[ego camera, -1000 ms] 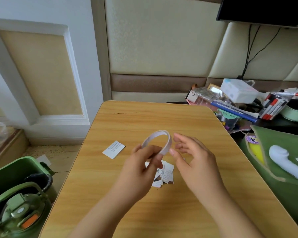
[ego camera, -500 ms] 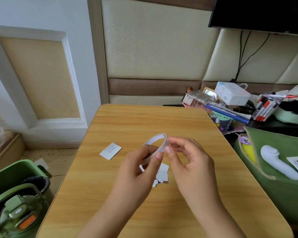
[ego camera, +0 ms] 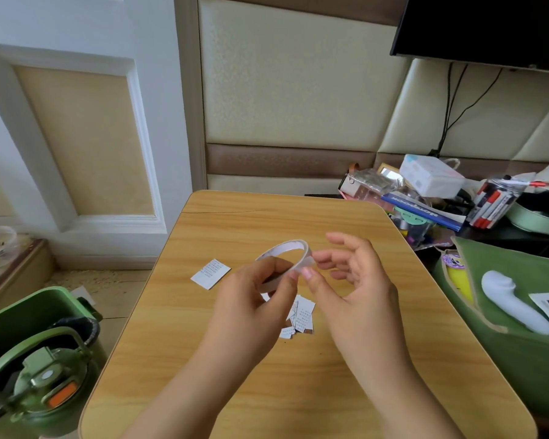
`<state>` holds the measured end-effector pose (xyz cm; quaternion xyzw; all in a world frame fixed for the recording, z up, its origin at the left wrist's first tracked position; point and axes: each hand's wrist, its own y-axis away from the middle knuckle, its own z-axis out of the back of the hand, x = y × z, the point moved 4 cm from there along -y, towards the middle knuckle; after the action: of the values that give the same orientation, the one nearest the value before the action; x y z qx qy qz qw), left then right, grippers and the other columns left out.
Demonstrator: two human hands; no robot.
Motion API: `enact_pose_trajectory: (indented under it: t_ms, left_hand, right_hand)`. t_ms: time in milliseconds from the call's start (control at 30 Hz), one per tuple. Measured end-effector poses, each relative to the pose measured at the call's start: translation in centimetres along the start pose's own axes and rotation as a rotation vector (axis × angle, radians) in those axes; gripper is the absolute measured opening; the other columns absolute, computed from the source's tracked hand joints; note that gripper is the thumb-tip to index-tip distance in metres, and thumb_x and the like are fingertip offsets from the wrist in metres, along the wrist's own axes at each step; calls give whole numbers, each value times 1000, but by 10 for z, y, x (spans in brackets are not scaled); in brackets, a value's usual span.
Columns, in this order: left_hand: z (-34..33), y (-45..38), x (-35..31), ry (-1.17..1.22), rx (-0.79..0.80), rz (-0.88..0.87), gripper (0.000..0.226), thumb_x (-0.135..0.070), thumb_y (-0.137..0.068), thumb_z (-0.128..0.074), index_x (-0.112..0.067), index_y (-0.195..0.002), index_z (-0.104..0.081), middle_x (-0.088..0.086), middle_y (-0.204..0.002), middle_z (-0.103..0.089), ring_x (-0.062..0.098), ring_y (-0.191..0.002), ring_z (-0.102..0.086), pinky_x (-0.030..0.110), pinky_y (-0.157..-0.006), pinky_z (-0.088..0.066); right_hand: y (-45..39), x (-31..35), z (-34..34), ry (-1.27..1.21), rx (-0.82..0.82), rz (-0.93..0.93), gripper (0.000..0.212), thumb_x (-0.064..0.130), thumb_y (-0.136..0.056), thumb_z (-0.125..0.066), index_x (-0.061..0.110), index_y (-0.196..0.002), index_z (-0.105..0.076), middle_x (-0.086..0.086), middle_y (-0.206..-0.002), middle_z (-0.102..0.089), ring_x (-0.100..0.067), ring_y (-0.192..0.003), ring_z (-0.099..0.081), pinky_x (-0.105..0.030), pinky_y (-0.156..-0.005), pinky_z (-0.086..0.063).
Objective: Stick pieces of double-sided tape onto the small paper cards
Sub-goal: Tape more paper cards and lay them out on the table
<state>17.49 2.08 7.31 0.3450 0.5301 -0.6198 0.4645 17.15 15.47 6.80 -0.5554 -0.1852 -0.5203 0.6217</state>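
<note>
A thin white roll of double-sided tape point(ego camera: 287, 248) hangs above the middle of the wooden table point(ego camera: 298, 381). My left hand point(ego camera: 254, 299) grips its near side between thumb and fingers. My right hand point(ego camera: 352, 286) pinches the tape's loose end at the roll's right edge with thumb and forefinger, its other fingers spread. One small printed paper card point(ego camera: 210, 273) lies alone to the left. A heap of several small cards point(ego camera: 301, 316) lies under my hands, partly hidden.
Left of the table on the floor stand a green bin point(ego camera: 29, 315) and a green flask point(ego camera: 42, 384). To the right are a green cushion with a white object point(ego camera: 514, 302), and a cluttered dark surface with markers point(ego camera: 492, 204) and boxes.
My right hand closed in on the roll's right edge and now pinches the tape end there. The roll stays in my left hand, lifted a little higher.
</note>
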Motion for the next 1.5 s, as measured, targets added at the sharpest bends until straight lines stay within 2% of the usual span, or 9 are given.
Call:
enact_pose_trajectory:
  t_ms: [167, 433, 733, 1000, 1133, 1200, 1333, 1400, 1500]
  left_hand:
    - [3, -3, -1, -33, -48, -16, 18, -11, -87, -60, -7, -71, -66, -14, -47, -43, 4, -44, -39, 7, -39, -29]
    - [12, -5, 0, -108, -132, -48, 30, -23, -82, -63, -8, -57, -54, -13, -42, -36, 6, -48, -34, 14, -46, -26]
    - [16, -3, -2, 157, -93, 44, 29, -13, -69, -68, -2, -52, -47, -11, -42, -29, 5, -40, -23, 14, -39, -21]
    - [9, 1, -14, 402, 43, 152, 21, 1, -69, -55, -5, -53, -42, -9, -33, -44, 1, -33, -47, 8, -40, -30]
    - [8, -1, 0, 395, 96, 242, 28, -15, -65, -52, -20, -39, -45, -12, -40, -39, 4, -44, -37, 25, -55, -28]
    - [9, -2, 3, 351, 129, 228, 26, -21, -68, -56, -16, -43, -51, -11, -45, -45, 6, -50, -40, 26, -59, -28]
    - [10, -1, 3, 235, 188, 172, 37, -46, -69, -63, -9, -68, -59, 27, -85, -66, 17, -76, -51, 33, -70, -34]
    - [14, -1, -1, 184, 137, 131, 34, -45, -75, -61, -11, -71, -62, 29, -74, -59, 13, -61, -46, 24, -59, -33]
    - [16, -1, -11, 135, 64, 71, 24, -26, -87, -59, -9, -71, -62, 8, -55, -38, 6, -42, -27, 13, -40, -25]
  right_hand:
    - [-1, 10, -3, 149, 14, 145, 21, 12, -81, -73, 24, -98, -70, 22, -94, -61, 11, -90, -53, 0, -76, -37]
    - [-7, 16, -6, 101, 80, 177, 8, 17, -78, -71, 24, -77, -68, 14, -84, -62, 0, -89, -58, -6, -76, -37]
    - [-4, 28, -12, 72, 206, 293, 2, 27, -78, -59, 27, -77, -60, 14, -87, -55, -2, -93, -49, -3, -79, -36]
    - [1, 26, -8, 135, 175, 490, 3, 20, -81, -58, 18, -83, -60, 12, -92, -54, -11, -96, -47, -30, -82, -41]
    - [-1, 26, -5, 148, 198, 514, 2, 21, -84, -56, 23, -86, -55, 13, -95, -52, -10, -99, -45, -36, -80, -45]
    - [-3, 25, -3, 147, 214, 475, 2, 24, -85, -56, 25, -84, -57, 16, -94, -52, -9, -99, -47, -27, -85, -41]
    - [-8, 24, 2, 84, 255, 283, 3, 33, -82, -58, 34, -79, -57, 20, -91, -54, -11, -101, -51, -16, -89, -35]
    - [-7, 25, 3, 40, 223, 236, 3, 31, -82, -62, 31, -79, -60, 18, -90, -55, -13, -99, -55, -18, -88, -38]
    - [-3, 27, 4, 39, 91, 207, 4, 22, -81, -66, 25, -81, -64, 13, -93, -57, -10, -98, -58, -14, -86, -40]
